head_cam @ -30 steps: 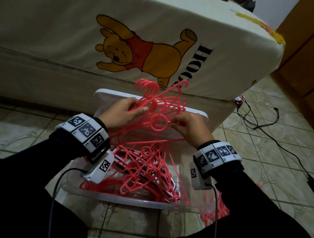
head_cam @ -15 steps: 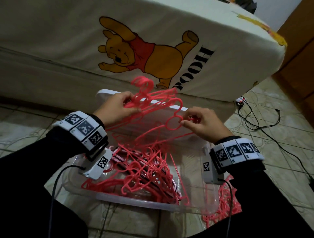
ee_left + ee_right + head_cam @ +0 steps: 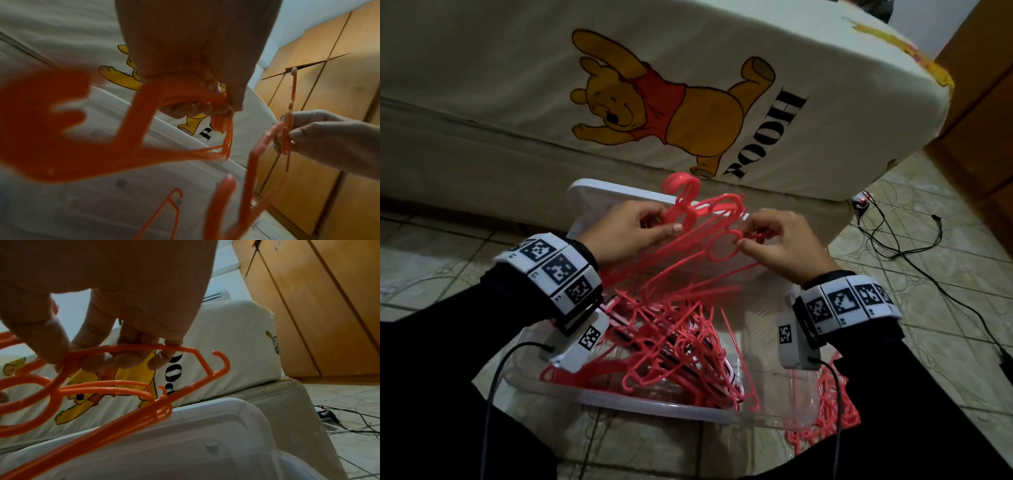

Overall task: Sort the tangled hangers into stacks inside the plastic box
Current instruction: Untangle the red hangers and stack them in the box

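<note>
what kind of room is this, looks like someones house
Most likely a bedroom at home: a mattress in a cartoon-bear sheet, wooden wardrobe doors beside it, and a tiled floor with loose cables.

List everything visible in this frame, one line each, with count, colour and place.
held hangers: a bunch, count unclear, pink, lifted above the box between both hands
hangers in the box: tangled heap, pink, inside the box
hangers on the floor: a few, pink, right of the box
plastic box: one, clear, on the tiled floor
lid: one, white, leaning against the bed behind the box
bed: one, cream sheet with a yellow bear print
cables: black, floor at right
wardrobe: wooden, right
left hand: grips the bunched hangers
right hand: pinches one hanger
</note>
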